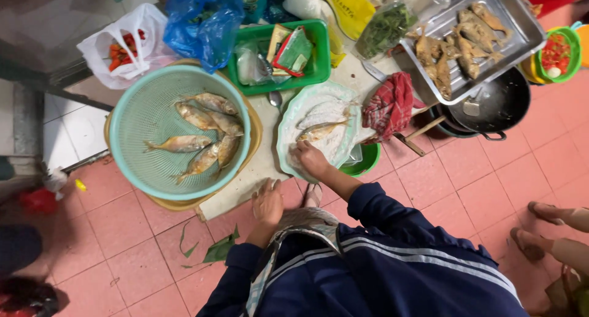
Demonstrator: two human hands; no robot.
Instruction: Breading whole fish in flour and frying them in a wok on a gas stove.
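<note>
My right hand (310, 159) rests on the near end of a pale green oval plate (286, 133), fingertips down in white flour. A floured fish (319, 131) lies just beyond the fingers; I see nothing gripped. My left hand (268, 203) lies flat, fingers spread, on the near edge of a pale board (236, 191) on the floor. To its left stands a teal colander (138, 114) holding several raw yellowish fish (205, 136).
A metal tray (515, 22) of fried fish sits over a black pan (506, 102) at the far right. Beside it lie a red cloth (389, 105), a green basket (319, 53) of packets, plastic bags and a bowl of chillies (555, 53). Another person's feet (552, 231) stand at the right.
</note>
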